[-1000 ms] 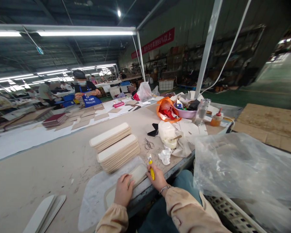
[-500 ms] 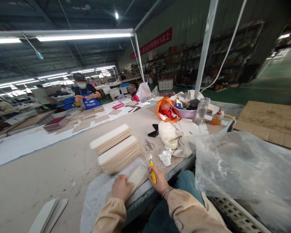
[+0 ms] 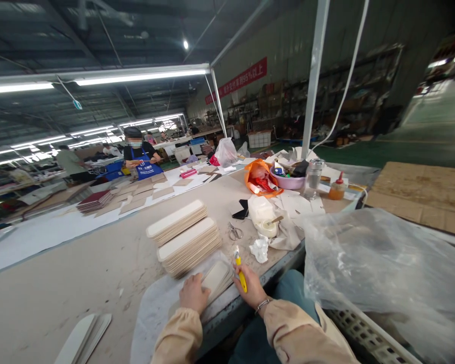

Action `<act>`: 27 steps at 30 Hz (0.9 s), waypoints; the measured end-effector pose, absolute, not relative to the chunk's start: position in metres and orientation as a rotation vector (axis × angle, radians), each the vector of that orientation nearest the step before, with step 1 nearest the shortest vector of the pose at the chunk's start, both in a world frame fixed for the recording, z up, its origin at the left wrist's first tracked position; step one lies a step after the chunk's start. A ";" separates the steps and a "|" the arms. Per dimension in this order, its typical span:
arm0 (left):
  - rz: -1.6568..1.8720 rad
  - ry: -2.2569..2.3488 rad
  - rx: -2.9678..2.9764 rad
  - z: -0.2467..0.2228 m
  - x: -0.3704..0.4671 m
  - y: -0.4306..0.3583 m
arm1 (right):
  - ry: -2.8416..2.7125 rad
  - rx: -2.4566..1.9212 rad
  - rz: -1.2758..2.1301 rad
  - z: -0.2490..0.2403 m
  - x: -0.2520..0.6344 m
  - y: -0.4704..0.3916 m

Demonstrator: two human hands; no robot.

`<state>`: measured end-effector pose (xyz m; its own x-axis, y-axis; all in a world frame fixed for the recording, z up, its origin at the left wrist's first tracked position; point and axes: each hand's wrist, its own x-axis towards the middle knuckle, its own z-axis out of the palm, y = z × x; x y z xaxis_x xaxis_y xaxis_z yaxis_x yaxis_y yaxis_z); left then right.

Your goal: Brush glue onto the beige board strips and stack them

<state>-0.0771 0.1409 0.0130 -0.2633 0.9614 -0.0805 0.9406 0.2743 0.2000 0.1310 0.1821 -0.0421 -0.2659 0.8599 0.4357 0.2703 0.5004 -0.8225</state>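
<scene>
In the head view my left hand [image 3: 194, 294] grips a small fanned stack of pale, round-ended board strips [image 3: 215, 275] from above, thumb on the near side. The stack lies on a white sheet [image 3: 147, 313] at the table's front edge. My right hand [image 3: 250, 287] is closed around a yellow-handled brush [image 3: 241, 275], whose whitish tip points away from me. Its fingers are close to the right end of the strips; whether they touch is unclear. Just beyond stand two neat piles of similar strips [image 3: 189, 247]. More fanned strips [image 3: 81, 338] lie at the lower left.
Scissors [image 3: 235, 231], crumpled white paper [image 3: 260, 249] and a white container [image 3: 263, 215] lie ahead right. Behind them are an orange bag [image 3: 261, 178], a purple basin [image 3: 290, 181] and a clear jar [image 3: 314, 179]. Plastic sheeting [image 3: 379, 258] covers the right side. A co-worker [image 3: 141, 154] stands across the table.
The whole view has shifted slightly, so most things sit a little lower and the nearer ones further right. Both hands keep their holds on the strips and brush.
</scene>
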 end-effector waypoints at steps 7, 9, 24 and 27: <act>0.173 2.359 1.751 0.023 -0.073 0.147 | -1.790 -0.943 0.738 -0.029 0.140 0.172; 0.225 2.360 1.744 0.026 -0.070 0.147 | -1.793 -0.942 0.732 -0.022 0.143 0.169; 1.038 1.301 0.892 0.080 -0.033 0.081 | -1.358 -0.632 1.331 0.080 0.129 0.156; 1.113 1.151 0.753 0.078 -0.012 0.073 | -1.451 -0.725 1.193 0.089 0.126 0.156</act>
<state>-0.0123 0.0725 0.0776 0.0193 0.9480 -0.3176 -0.2851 0.3097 0.9071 0.1265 0.1557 0.0895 -0.2434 0.9059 0.3465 -0.1647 0.3134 -0.9352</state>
